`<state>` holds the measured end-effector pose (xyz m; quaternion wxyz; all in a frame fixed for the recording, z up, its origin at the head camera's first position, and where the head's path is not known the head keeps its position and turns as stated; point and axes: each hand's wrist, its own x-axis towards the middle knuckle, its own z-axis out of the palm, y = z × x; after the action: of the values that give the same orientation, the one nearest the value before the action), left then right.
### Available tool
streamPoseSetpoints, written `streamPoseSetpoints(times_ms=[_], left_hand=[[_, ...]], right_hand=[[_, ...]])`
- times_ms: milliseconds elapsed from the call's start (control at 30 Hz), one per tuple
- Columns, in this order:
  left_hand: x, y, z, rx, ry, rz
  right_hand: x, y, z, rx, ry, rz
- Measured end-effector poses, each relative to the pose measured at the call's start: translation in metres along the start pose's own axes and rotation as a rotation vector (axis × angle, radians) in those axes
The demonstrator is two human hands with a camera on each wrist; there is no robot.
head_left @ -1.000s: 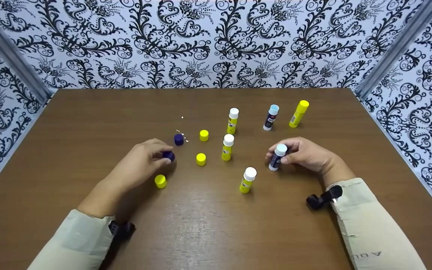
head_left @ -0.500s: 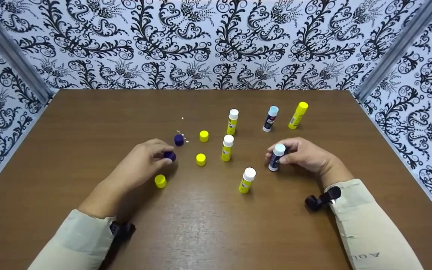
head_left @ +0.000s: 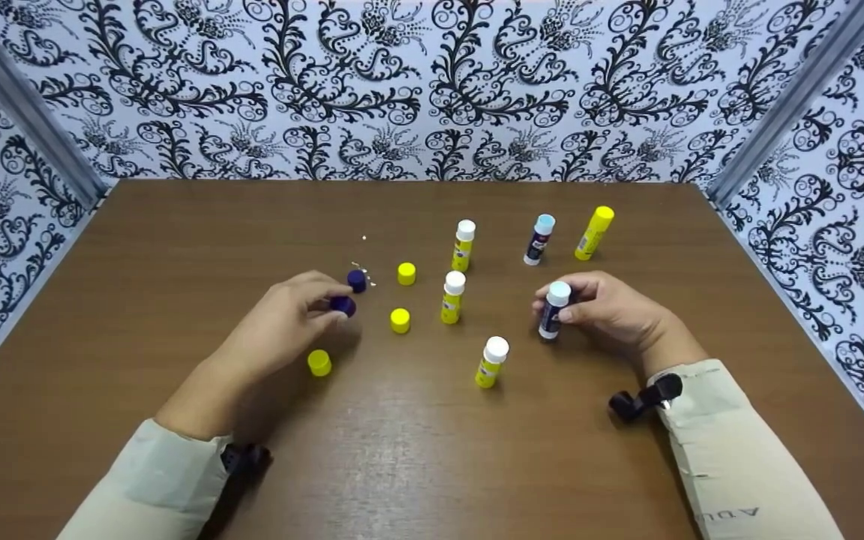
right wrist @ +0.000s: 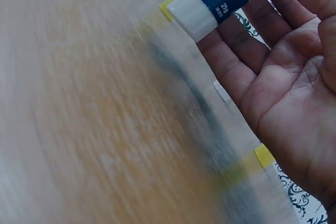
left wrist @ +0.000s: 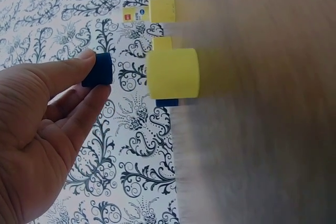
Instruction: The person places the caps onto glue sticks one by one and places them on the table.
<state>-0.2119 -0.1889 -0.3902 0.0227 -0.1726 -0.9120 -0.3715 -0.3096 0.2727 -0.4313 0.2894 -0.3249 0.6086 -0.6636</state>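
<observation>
My left hand (head_left: pixel 286 315) pinches a dark blue glue stick cap (head_left: pixel 343 306) between thumb and fingers. In the left wrist view that cap (left wrist: pixel 100 70) is held above the tabletop. On the right, my right hand (head_left: pixel 612 313) grips a dark blue glue stick (head_left: pixel 551 319) upright, its pale top uncovered. Its white base (right wrist: pixel 193 18) shows in the right wrist view, raised off the wood. Another dark blue cap (head_left: pixel 356 281) lies just beyond my left fingers, and a yellow cap (head_left: pixel 319 363) sits near my left palm.
Two more yellow caps (head_left: pixel 400 321) stand mid-table. Three yellow glue sticks with white tops (head_left: pixel 452 298) stand between the hands. Farther back are an uncapped blue glue stick (head_left: pixel 539 240) and a capped yellow one (head_left: pixel 595 233). White crumbs (head_left: pixel 364 271) lie near the far blue cap.
My left hand has shifted slightly forward and right with the blue cap. The right hand keeps its grip on the blue glue stick, which has risen slightly.
</observation>
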Motion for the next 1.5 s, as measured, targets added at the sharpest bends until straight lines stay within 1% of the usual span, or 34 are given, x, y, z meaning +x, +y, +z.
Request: streamPoseSetpoints(times_ms=[200,467,567,800,967,1167,1400,1500], left_hand=[[0.003,0.007,-0.003,-0.013,-0.006,-0.001],[0.009,0.020,-0.005,-0.053,0.019,0.034],[0.012,0.024,-0.004,-0.043,0.027,0.042],[0.021,0.032,0.000,-0.020,0.046,0.095],[0.026,0.040,0.003,-0.014,0.047,0.096],[0.032,0.047,0.006,-0.036,0.049,0.127],[0.037,0.055,0.010,-0.112,0.032,0.151],[0.039,0.057,0.012,-0.120,0.036,0.162]], right_hand=[[0.001,-0.003,0.000,-0.012,0.001,-0.015],[0.002,-0.008,0.003,-0.031,0.028,-0.029],[0.002,-0.008,0.003,-0.036,0.029,-0.039],[0.002,-0.010,0.006,-0.039,0.055,-0.042],[0.004,-0.011,0.009,-0.059,0.076,-0.045],[0.007,-0.012,0.011,-0.090,0.125,-0.048],[0.009,-0.015,0.016,-0.108,0.175,-0.056],[0.009,-0.017,0.018,-0.110,0.187,-0.053]])
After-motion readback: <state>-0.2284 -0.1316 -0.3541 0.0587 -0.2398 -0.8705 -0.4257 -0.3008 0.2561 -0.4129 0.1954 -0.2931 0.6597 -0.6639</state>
